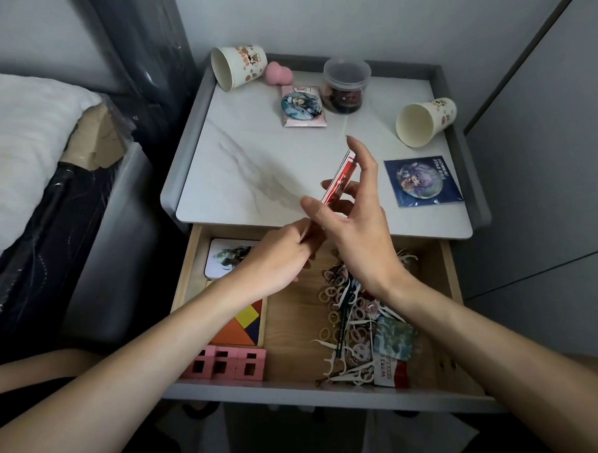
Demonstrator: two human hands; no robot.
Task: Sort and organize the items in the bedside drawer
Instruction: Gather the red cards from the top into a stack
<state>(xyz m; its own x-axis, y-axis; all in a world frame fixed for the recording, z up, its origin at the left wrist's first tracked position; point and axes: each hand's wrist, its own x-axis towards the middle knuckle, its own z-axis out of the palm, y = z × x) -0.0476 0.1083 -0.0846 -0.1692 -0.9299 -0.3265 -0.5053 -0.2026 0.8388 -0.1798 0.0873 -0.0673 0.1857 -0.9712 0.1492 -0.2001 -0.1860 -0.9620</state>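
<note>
Hold the red-and-white stack [337,181] of thin cards or packets (cannot tell which) edge-on above the front lip of the bedside table top [260,149], just past 12 o'clock of the open drawer [450,267]. Grip the near end in the curled fingers of the left hand [279,263] and clamp the far end between thumb and fingertips of the right hand [355,228]: both closed on the stack, neither free. Square the edges with light nudges from the right fingertips while pinching firmly below, to stop any piece slipping down into the heap of hair ties and floss picks [348,317] at 3 o'clock in the drawer. Probably best to choose a landing place before letting go: the bare wood at the drawer's centre, or just beside the picture tin [233,257] at 10 o'clock. Avoid covering the tangram puzzle [243,323] at 8 o'clock or the pink blocks [226,363] at 7 o'clock, already lined up along the left wall. Consider pairing with the similar red-and-white packet [392,370] at 5 o'clock, if of one kind. Lower flat, release the right hand first, then the left, and steer wide of the green pencil [343,317] poking through the heap.
</note>
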